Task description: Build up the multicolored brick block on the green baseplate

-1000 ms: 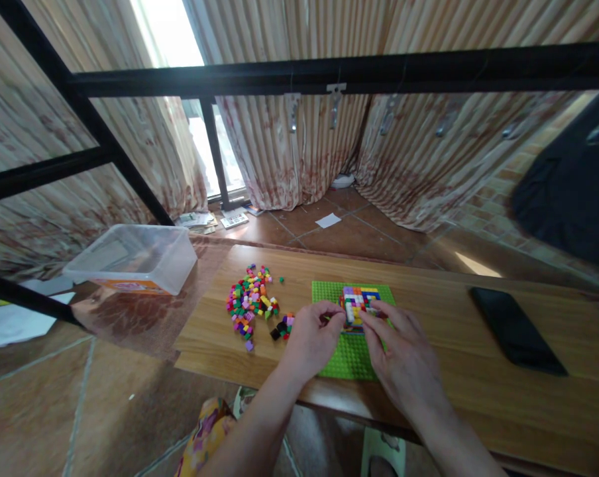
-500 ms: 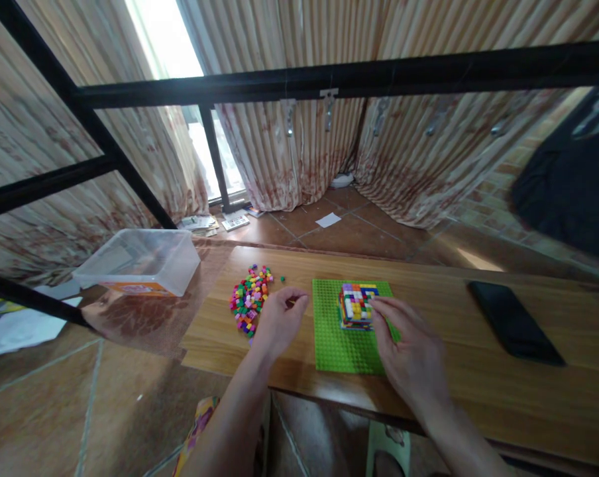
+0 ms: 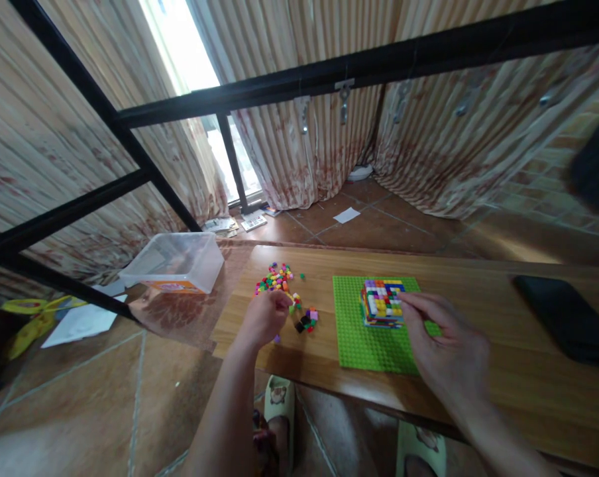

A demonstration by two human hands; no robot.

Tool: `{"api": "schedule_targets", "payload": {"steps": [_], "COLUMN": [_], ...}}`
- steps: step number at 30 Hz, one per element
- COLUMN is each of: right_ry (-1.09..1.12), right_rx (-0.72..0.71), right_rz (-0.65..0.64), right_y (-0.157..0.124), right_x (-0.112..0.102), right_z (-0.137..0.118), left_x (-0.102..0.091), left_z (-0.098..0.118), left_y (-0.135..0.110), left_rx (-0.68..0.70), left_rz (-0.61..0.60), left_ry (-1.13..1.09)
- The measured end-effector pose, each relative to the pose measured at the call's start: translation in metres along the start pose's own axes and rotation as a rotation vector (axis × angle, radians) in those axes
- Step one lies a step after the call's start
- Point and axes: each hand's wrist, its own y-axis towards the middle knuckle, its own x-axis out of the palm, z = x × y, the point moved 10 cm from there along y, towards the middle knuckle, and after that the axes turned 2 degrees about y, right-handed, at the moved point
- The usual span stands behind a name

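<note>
A block of stacked multicoloured toy bricks (image 3: pixel 380 306) stands on a green studded baseplate (image 3: pixel 352 344). At its right side my right hand (image 3: pixel 446 338) has thumb and forefinger pinched together against the upper edge; whatever is between the fingertips is too small to make out. My left hand (image 3: pixel 266 317) is over the near side of a pile of loose small bricks (image 3: pixel 273 278), its fingers curled closed and their contents hidden. Several more loose bricks (image 3: pixel 307 320), some black, pink and red, lie between that hand and the baseplate.
A black phone (image 3: pixel 568 318) lies on the wooden table (image 3: pixel 483 291) at the right. On the floor to the left sits a clear plastic bin (image 3: pixel 180 265). A black metal bar (image 3: pixel 279 86) crosses beyond the table, before striped curtains (image 3: pixel 289 159).
My left hand has moved left and back over the pile, uncovering the loose bricks beside it. My right hand stays at the brick block. The whole view has shifted and tilted slightly.
</note>
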Motion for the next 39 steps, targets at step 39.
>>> {"api": "schedule_targets", "payload": {"steps": [39], "right_ry": [-0.034], "right_rx": [-0.012], "right_rz": [-0.073], "right_y": [-0.006], "right_x": [0.01], "right_z": [0.005], "left_x": [0.016], "left_z": [0.005], "left_y": [0.009], "left_rx": [0.031], "left_rz": [0.022], "left_ry": [0.419]}}
